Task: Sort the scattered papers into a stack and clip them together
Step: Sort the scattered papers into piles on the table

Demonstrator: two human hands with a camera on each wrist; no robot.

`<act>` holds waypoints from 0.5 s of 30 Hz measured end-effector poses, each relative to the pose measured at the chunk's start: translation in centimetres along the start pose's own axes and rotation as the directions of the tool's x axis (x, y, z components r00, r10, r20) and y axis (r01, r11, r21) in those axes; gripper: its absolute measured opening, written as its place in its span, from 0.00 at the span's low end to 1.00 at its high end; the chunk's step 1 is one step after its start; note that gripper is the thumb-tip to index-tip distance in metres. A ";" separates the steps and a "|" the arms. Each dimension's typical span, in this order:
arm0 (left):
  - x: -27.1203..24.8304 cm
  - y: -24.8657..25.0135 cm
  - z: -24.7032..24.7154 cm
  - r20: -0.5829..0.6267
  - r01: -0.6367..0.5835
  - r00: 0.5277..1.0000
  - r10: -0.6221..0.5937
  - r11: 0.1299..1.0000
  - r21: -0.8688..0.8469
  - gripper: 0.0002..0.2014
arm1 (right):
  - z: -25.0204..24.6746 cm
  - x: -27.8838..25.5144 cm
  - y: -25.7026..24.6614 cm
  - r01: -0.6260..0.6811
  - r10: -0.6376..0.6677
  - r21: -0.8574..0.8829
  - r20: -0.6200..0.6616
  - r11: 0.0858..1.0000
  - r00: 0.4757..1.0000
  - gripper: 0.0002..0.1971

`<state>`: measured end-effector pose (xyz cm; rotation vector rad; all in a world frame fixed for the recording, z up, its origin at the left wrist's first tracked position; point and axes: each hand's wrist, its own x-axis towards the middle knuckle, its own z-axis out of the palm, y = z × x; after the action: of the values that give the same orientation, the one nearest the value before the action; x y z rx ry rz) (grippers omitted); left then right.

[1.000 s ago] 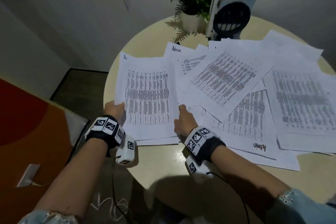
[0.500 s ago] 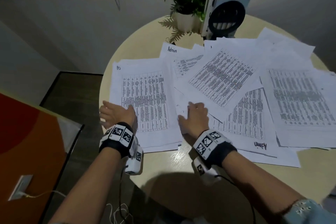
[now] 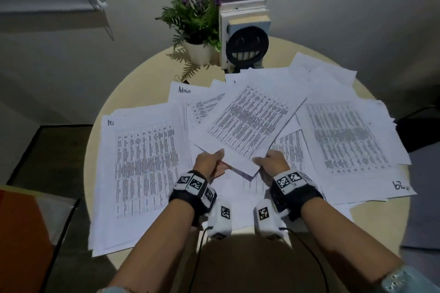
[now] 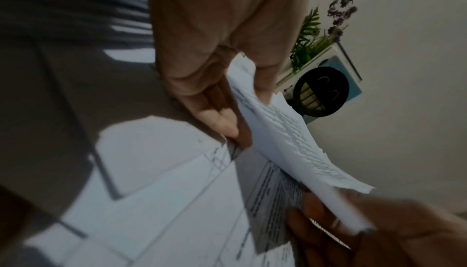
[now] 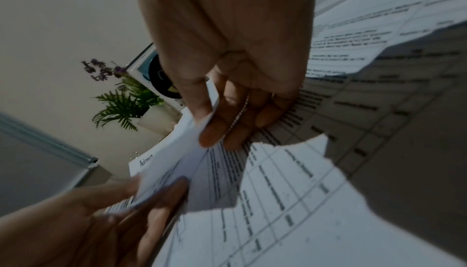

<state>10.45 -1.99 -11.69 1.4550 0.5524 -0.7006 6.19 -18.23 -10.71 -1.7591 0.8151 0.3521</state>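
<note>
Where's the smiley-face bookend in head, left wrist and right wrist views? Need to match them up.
Head: the smiley-face bookend stands at the table's far edge, top centre, in front of the books.
Left wrist: right of centre, beyond the lifted papers.
Right wrist: mostly hidden behind the right hand; a dark sliver shows.
Shared landmark: the potted plant beside it.

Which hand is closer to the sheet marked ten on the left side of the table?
Left. The left hand pinches the lifted sheets just beside the sheet marked ten; the right hand holds their other corner, farther away.
</note>
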 end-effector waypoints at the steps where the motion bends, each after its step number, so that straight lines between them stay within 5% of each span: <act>1: -0.1 0.3 0.5 -0.029 0.006 1.000 -0.006 1.000 -0.012 0.10 | -0.2 -0.3 -0.2 0.014 -0.012 -0.030 0.062 0.999 0.998 0.10; 3: 0.1 0.7 0.9 -0.136 -0.027 0.990 0.045 0.991 0.130 0.07 | -0.7 0.0 0.2 -0.003 0.005 -0.013 0.151 1.000 0.989 0.13; 5: 0.2 1.5 0.4 -0.256 -0.034 0.956 0.146 0.917 0.397 0.09 | -1.5 0.2 0.2 -0.070 0.060 0.119 0.085 0.990 0.995 0.13; 7: -0.4 2.9 -0.4 -0.303 -0.043 0.925 0.230 0.853 0.520 0.18 | -2.2 0.9 0.1 -0.130 0.145 0.304 -0.027 0.944 0.989 0.13; 10: -0.7 4.8 -2.1 -0.310 -0.032 0.905 0.293 0.772 0.635 0.17 | -1.8 1.8 -1.4 -0.204 0.195 0.488 0.069 0.849 0.978 0.21; 12: -0.3 5.3 -3.0 -0.289 -0.011 0.919 0.268 0.749 0.662 0.06 | -0.9 2.9 -2.6 -0.248 0.219 0.428 0.116 0.869 0.969 0.32; 15: -0.2 5.1 -3.5 -0.302 0.058 0.928 0.220 0.713 0.699 0.17 | -0.3 3.4 -3.4 -0.234 0.243 0.281 0.006 0.931 0.970 0.32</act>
<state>14.26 1.47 -8.24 2.3563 0.5188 -0.5883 10.95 -19.19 -10.20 -1.4071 1.0512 0.3532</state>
